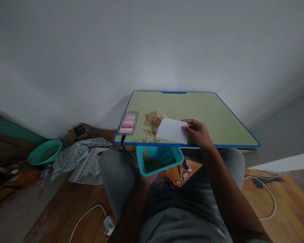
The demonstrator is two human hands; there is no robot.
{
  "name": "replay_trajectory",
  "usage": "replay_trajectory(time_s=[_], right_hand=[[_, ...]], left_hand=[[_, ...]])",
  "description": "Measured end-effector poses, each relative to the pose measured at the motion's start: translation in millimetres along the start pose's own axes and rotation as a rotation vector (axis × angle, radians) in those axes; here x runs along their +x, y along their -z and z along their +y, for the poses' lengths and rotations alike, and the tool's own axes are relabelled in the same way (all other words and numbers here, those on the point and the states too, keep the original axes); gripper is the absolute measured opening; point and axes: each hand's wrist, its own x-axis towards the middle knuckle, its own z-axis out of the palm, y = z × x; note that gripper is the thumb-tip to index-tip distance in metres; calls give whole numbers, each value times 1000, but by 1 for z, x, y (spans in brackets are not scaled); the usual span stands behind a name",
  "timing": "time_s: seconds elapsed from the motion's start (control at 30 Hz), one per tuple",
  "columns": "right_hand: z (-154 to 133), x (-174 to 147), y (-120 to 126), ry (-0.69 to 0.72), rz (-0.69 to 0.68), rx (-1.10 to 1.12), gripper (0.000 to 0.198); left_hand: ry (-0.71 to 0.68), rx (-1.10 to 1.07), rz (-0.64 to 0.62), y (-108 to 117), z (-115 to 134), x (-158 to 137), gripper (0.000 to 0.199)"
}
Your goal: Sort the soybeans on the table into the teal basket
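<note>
Pinched between the thumb and fingers of my right hand (196, 131) is a white sheet of card or paper (172, 130), held low over the front of the table (197, 108). Left of the sheet lies a heap of yellow beans (153, 118), with several more scattered towards the front edge. My left hand (148, 179) grips a turquoise plastic basket (177, 162) from below, just under that edge; its fingers are mostly hidden. Inside the basket are small green beans (154, 164) and some yellow beans (145, 154) at its left side.
A blurred-out pinkish item (128, 123) with a black strap lies on the table's left side. On the floor are a green basin (47, 152), checked cloth (77, 153), cardboard box (79, 131) and white power strip (108, 224). A wall (152, 44) stands behind the table.
</note>
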Motion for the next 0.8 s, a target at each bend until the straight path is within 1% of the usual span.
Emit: replay_trajectory(time_s=[0.17, 0.3, 0.4, 0.63, 0.8], right_hand=[[1, 0, 0, 15, -32, -39, 43], [1, 0, -2, 20, -41, -59, 43], [0, -1, -2, 27, -43, -58, 44], [-7, -4, -1, 9, -153, -93, 42], [-6, -5, -2, 10, -160, -88, 40]], left_hand=[[-10, -13, -20, 3, -1, -1, 67], [1, -13, -16, -2, 0, 1, 71], [7, -8, -7, -4, 0, 2, 69], [0, -29, -37, 3, -2, 2, 65], [35, -27, -30, 1, 0, 2, 69]])
